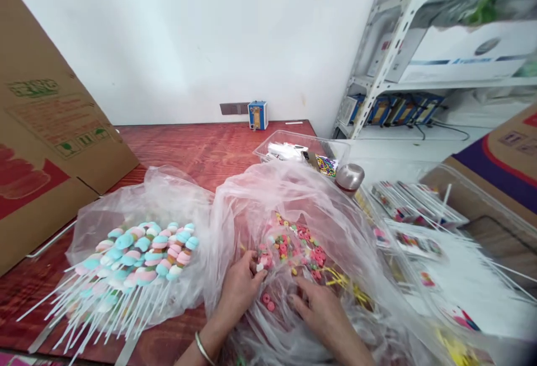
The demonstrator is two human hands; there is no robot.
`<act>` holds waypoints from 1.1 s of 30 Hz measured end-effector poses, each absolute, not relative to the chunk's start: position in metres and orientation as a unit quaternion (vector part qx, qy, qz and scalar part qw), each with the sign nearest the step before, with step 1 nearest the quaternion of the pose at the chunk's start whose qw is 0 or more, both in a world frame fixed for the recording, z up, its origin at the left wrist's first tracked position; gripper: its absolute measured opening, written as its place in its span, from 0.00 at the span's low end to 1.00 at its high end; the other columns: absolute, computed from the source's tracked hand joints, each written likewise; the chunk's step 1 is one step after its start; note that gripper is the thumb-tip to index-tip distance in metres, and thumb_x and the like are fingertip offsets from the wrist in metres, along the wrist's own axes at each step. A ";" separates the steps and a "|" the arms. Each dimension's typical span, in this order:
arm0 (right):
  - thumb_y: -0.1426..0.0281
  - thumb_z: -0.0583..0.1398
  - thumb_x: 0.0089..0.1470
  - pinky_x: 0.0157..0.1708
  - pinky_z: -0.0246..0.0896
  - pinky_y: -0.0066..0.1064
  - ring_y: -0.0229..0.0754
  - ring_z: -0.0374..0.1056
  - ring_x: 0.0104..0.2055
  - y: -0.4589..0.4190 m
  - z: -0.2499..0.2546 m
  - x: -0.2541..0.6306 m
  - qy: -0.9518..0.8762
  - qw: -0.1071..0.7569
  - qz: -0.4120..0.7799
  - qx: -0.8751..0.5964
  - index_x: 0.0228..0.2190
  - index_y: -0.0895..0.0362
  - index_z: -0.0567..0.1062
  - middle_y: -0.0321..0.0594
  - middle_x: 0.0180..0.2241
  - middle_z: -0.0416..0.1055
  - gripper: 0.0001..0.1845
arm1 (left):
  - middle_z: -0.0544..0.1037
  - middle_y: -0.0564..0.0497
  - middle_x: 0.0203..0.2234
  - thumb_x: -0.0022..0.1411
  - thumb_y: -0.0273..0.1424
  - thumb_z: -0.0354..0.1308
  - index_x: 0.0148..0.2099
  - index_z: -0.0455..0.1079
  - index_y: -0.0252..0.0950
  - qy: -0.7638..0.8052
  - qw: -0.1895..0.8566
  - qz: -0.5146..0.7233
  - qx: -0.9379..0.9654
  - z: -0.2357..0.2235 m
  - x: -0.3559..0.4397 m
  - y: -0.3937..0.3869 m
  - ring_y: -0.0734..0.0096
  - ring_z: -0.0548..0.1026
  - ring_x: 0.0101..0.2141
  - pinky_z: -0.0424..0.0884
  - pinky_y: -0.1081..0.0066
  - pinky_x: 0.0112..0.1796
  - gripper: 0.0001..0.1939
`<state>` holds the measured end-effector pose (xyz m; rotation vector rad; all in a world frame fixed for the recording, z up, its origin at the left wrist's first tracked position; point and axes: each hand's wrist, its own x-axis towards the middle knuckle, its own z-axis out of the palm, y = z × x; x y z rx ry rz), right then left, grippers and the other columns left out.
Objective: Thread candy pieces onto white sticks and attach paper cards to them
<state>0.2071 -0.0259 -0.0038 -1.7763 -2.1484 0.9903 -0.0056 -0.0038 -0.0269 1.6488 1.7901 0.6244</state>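
Note:
A large clear plastic bag [289,184] lies open in front of me, holding loose small ring-shaped candies [308,240], mostly pink and red with some green and yellow. My left hand [242,281] is inside the bag's left part, fingers curled in at the edge of the candies; what is between the fingertips is too small to tell. Lower right, my right hand [318,305] has its fingers bent on the bag's thin film. Two pink rings [267,302] sit between the hands. Yellow twist ties [338,278] show beside the right hand.
Twisted marshmallow sticks [138,254] are heaped on another plastic bag [168,184] at left. A cardboard box [46,120] stands beyond them. Behind are a clear tray [262,150], metal bowl [349,177] and small blue box [257,115]. Shelving [388,64] and a lower bin [474,192] stand right.

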 end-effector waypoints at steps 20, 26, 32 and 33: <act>0.64 0.54 0.52 0.34 0.57 0.31 0.41 0.60 0.29 0.033 0.016 0.174 -0.608 0.375 0.436 -0.548 0.22 0.54 0.67 0.34 0.23 0.65 0.10 | 0.79 0.47 0.34 0.59 0.37 0.56 0.44 0.69 0.36 0.645 0.348 0.338 0.590 -0.029 -0.005 0.026 0.61 0.76 0.36 0.69 0.63 0.40 0.13; 0.56 0.50 0.57 0.22 0.51 0.25 0.34 0.50 0.22 0.044 0.049 0.156 -0.516 0.463 0.544 -0.473 0.30 0.53 0.65 0.28 0.21 0.54 0.14 | 0.79 0.46 0.34 0.57 0.45 0.61 0.43 0.67 0.35 0.531 0.640 0.427 0.356 -0.016 -0.003 0.026 0.64 0.78 0.33 0.73 0.66 0.34 0.20; 0.59 0.63 0.46 0.17 0.44 0.21 0.30 0.43 0.19 0.045 0.076 0.163 -0.358 0.541 0.663 -0.373 0.24 0.53 0.60 0.25 0.21 0.49 0.18 | 0.79 0.40 0.46 0.64 0.52 0.49 0.51 0.70 0.34 0.287 0.811 0.490 0.141 0.007 0.009 0.014 0.56 0.79 0.43 0.75 0.58 0.41 0.28; 0.58 0.63 0.47 0.17 0.46 0.21 0.29 0.43 0.19 0.046 0.073 0.164 -0.362 0.535 0.661 -0.383 0.24 0.53 0.60 0.25 0.20 0.49 0.18 | 0.80 0.40 0.42 0.64 0.51 0.48 0.49 0.71 0.34 0.289 0.817 0.483 0.128 0.007 0.011 0.016 0.57 0.80 0.40 0.76 0.59 0.39 0.27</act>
